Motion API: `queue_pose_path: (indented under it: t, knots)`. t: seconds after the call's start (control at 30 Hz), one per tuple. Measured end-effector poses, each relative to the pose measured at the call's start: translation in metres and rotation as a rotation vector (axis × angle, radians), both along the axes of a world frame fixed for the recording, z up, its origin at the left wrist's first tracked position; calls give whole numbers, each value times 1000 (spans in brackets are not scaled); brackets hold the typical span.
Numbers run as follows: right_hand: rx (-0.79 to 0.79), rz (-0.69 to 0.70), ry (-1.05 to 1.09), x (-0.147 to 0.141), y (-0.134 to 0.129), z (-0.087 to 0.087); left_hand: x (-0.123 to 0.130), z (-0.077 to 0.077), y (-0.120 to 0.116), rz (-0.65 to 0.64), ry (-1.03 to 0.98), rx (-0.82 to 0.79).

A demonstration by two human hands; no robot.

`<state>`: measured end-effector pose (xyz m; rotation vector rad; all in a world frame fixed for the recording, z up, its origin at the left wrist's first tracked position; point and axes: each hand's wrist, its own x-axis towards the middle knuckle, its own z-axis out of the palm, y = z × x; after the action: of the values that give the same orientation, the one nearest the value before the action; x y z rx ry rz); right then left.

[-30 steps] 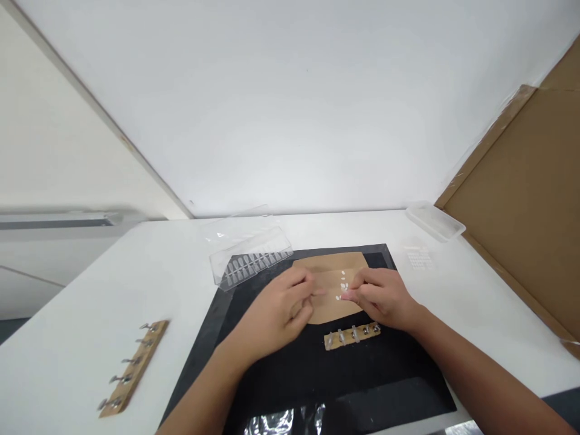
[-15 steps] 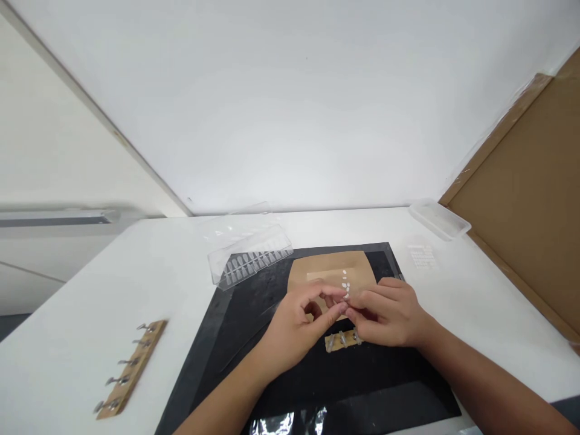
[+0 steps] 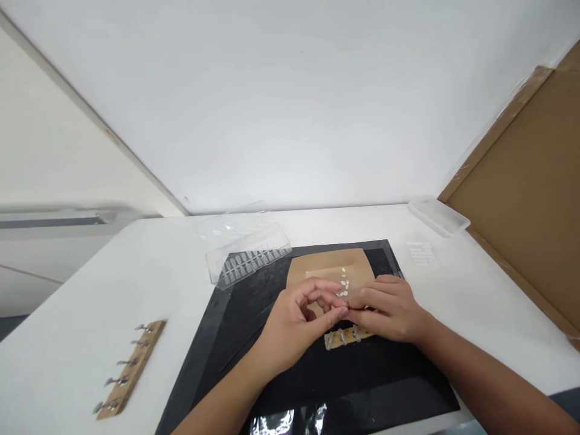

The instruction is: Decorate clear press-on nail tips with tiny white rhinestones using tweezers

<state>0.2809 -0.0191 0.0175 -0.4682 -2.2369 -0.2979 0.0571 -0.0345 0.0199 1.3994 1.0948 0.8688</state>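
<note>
Two hands are pinching fingertip to fingertip at lower centre of the frame, left hand (image 3: 292,329) and right hand (image 3: 385,311) curled, anything held hidden, staying steady and low over small white chips (image 3: 344,284) on kraft paper (image 3: 308,266)

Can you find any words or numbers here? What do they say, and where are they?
I can't read any words, numbers or signs.
The clear plastic tray shows no print I can read.
The brown paper shows no writing.
The small white-marked sheet is too small and blurred to tell.
</note>
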Motion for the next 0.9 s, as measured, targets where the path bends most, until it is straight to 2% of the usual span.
queue_pose_path:
  t: [0.33, 0.63, 0.73, 0.9]
  knots:
    - [-343, 18, 149, 3, 10, -19, 0, -3, 2, -12, -41, 19]
    - [-388, 73, 116, 3, 5, -9, -1, -3, 1, -17, -40, -24]
    - [-364, 48, 60, 7, 4, -5, -3, -3, 1, -31, 67, 123]
    - [-447, 20, 20, 26, 3, -4, -6, -3, 4, -42, 260, 603]
